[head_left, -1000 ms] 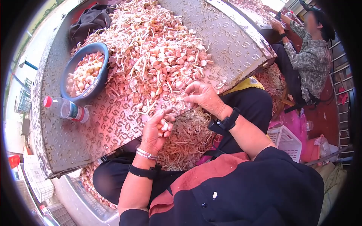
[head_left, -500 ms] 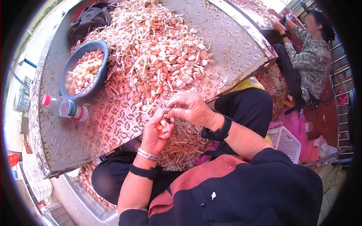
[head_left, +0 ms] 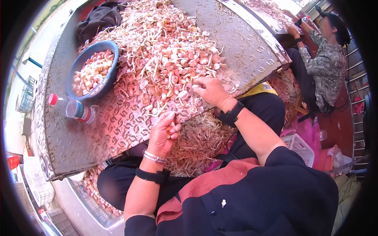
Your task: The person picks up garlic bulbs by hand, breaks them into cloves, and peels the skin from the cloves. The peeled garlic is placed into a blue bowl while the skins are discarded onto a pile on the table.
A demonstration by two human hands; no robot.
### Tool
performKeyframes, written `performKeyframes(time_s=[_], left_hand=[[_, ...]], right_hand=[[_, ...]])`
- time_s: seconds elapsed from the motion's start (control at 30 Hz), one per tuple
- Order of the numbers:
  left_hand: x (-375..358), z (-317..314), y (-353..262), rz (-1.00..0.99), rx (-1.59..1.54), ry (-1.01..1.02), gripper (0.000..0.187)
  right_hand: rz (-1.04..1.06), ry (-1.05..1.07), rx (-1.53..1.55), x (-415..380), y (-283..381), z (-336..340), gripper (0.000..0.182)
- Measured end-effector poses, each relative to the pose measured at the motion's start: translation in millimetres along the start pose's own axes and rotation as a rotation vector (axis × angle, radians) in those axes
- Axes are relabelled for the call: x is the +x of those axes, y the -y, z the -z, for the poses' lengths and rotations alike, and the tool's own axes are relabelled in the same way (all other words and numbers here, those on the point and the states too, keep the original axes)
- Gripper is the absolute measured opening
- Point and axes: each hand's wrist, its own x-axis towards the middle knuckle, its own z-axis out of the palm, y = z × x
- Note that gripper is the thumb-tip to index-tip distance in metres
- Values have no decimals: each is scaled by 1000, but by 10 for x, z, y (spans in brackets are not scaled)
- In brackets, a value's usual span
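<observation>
My left hand is curled closed around several peeled-looking garlic cloves, just off the near edge of the metal table. Reaching to the right edge of the garlic pile, my right hand has its fingers bent together, with a pale garlic clove at the fingertips. Loose cloves, dry stalks and papery skins make up the pile. A blue bowl of garlic cloves stands at the left of the table.
A red-capped plastic bottle lies on the patterned metal table. Dark cloth is bunched at the back left. Stalks and skins heap below the table edge. White baskets stand low at both sides. Another person sits at the right.
My right hand has left my left hand and moved up and right to the edge of the pile. The left hand stays nearly in place, still around the cloves.
</observation>
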Motion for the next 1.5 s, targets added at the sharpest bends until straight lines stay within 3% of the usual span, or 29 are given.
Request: performKeyframes(time_s=[0.07, 0.1, 0.17, 0.2, 0.33, 0.47, 0.7, 0.93, 1.0, 1.07, 1.3, 1.5], left_hand=[[2, -14, 2, -55, 60, -50, 10], [5, -32, -5, -57, 57, -50, 10], [0, -81, -26, -129, 174, -106, 13], [-4, -107, -46, -142, 209, -92, 17], [-41, -185, -72, -196, 364, -115, 20], [-65, -187, -90, -177, 474, -94, 17], [-34, -144, -107, -166, 426, -55, 12], [-74, -152, -144, -22, 62, -47, 4], [-62, -132, -112, -78, 198, -28, 9], [-61, -171, -108, -122, 282, -40, 9], [-94, -171, -95, -215, 547, -15, 15], [-93, -181, -44, -285, 547, -45, 15]], right_hand=[[-456, 177, 793, 8, 55, 46, 25], [-455, 180, 791, -17, 101, 60, 25], [-507, 242, 1307, -114, 217, 63, 22], [-493, 288, 1359, -129, 267, 51, 19], [-499, 508, 1292, -167, 600, 126, 14], [-486, 543, 1244, -160, 668, 74, 14], [-403, 539, 1092, -181, 770, 73, 20], [-191, 539, 1124, -207, 750, 109, 23], [-190, 535, 1118, -208, 757, 131, 22], [-351, 528, 1129, -218, 773, 131, 21], [-379, 521, 1048, -229, 776, 103, 17], [-298, 338, 973, -330, 827, -29, 10]])
